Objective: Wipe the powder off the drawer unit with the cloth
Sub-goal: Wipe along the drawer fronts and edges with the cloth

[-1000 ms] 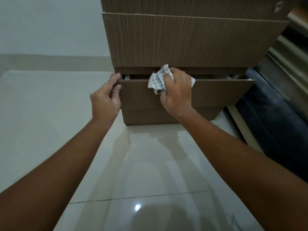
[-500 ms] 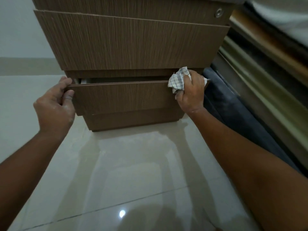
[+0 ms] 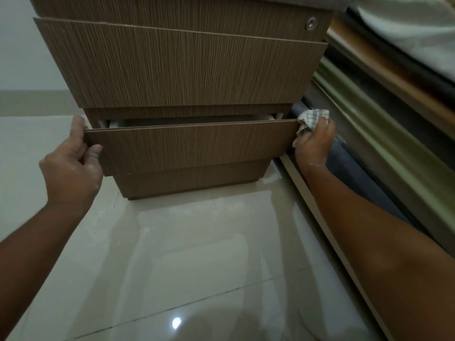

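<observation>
A brown wood-grain drawer unit (image 3: 187, 67) stands on the tiled floor. Its bottom drawer (image 3: 192, 146) is pulled out a little. My left hand (image 3: 71, 163) grips the left end of that drawer front, fingers curled over the top edge and thumb on the face. My right hand (image 3: 314, 143) holds a crumpled white checked cloth (image 3: 311, 120) against the drawer front's top right corner. Pale powder marks both hands. No powder is plainly visible on the drawer's front.
Glossy cream floor tiles (image 3: 197, 254) spread in front of the unit. To the right lie a dark blue cushion (image 3: 357, 175), a bed frame's rails (image 3: 384, 124) and a pale mattress (image 3: 413, 33). A round lock (image 3: 311, 22) sits on the top drawer.
My right hand slid the cloth rightward along the drawer's top edge, from the middle to the right corner. My left hand stayed on the left end. The view shifted.
</observation>
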A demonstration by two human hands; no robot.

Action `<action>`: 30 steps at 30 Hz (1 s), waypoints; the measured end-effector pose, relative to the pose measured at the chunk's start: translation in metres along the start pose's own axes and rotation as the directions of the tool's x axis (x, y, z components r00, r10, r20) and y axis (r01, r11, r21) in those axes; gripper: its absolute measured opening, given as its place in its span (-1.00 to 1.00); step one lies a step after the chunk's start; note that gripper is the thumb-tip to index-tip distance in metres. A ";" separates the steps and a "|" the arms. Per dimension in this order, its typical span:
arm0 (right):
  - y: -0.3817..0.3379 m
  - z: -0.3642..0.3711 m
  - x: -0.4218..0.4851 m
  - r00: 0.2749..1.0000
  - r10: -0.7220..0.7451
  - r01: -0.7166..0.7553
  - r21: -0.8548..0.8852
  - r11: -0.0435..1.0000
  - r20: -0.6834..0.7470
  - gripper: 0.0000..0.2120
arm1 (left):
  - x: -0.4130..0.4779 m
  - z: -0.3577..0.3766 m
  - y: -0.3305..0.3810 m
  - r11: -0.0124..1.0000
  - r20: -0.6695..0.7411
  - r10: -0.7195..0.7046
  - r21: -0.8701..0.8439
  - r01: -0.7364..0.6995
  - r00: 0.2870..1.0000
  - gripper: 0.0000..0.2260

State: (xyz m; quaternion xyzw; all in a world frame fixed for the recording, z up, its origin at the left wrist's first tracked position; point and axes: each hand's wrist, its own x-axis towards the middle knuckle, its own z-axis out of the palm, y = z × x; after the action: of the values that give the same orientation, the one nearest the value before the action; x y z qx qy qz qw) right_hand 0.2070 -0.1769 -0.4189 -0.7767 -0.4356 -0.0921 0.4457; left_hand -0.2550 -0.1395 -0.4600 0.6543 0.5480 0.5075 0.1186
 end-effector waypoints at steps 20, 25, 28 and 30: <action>-0.164 0.111 -0.120 0.776 -0.611 0.599 0.481 0.640 -0.155 -0.61 | 0.016 0.019 0.007 1.000 -0.076 0.021 0.014 -0.020 0.997 -0.52; -0.192 0.158 -0.164 0.645 -0.760 0.742 0.307 0.595 -0.085 -0.53 | 0.011 0.017 -0.016 0.975 0.009 0.206 0.086 -0.206 0.978 -0.39; -0.202 0.176 -0.185 0.616 -0.787 0.781 0.152 0.606 -0.030 -0.52 | 0.014 0.015 -0.022 0.961 0.037 0.255 0.100 -0.258 0.966 -0.39; -0.205 0.185 -0.191 0.596 -0.803 0.802 0.052 0.595 -0.020 -0.53 | 0.016 0.016 -0.023 0.954 0.054 0.287 0.079 -0.291 0.956 -0.43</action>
State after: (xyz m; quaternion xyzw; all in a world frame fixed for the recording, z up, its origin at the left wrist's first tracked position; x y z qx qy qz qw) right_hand -0.1094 -0.1015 -0.5036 -0.4856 -0.7417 -0.2683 0.3769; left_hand -0.2582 -0.1115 -0.4753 0.7423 0.4653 0.4815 0.0263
